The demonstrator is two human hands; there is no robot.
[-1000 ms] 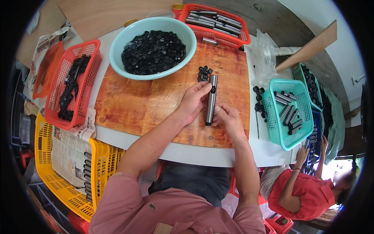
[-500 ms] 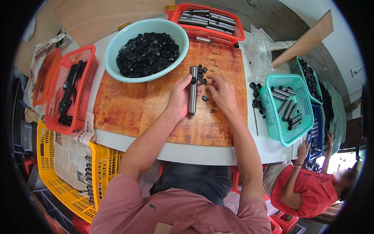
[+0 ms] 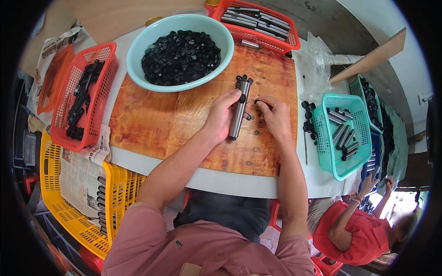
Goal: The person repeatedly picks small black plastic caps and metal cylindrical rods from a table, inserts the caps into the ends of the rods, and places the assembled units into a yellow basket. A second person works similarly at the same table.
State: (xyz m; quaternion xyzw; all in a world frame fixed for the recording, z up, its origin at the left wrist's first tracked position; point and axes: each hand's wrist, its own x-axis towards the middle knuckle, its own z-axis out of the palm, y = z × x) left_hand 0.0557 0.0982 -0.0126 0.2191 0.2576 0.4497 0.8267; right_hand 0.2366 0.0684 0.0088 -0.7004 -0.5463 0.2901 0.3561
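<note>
My left hand (image 3: 222, 110) is wrapped round a shiny metal tube (image 3: 236, 120) with black ends and a black spot on its side near the upper end. The tube is tilted, top leaning right. Just to its right, my right hand (image 3: 276, 118) is closed in a pinch on a small black plug (image 3: 257, 101). Several loose black plugs (image 3: 244, 78) lie past the tube's far end, partly hidden by it. One more loose piece (image 3: 249, 117) is between the tube and my right hand, on the brown wooden board (image 3: 175, 133).
A pale blue basin (image 3: 133, 69) full of black pieces stands far left. Around the board are a red basket (image 3: 294, 41) of tubes, a red basket (image 3: 102, 73) of black parts, a green basket (image 3: 340, 172) of tubes and a yellow crate (image 3: 50, 184). A co-worker in red (image 3: 354, 230) sits at right.
The tube has gone from upright in the picture to leaning right, and my left hand has shifted slightly right. My right hand has taken a small black plug between its fingers.
</note>
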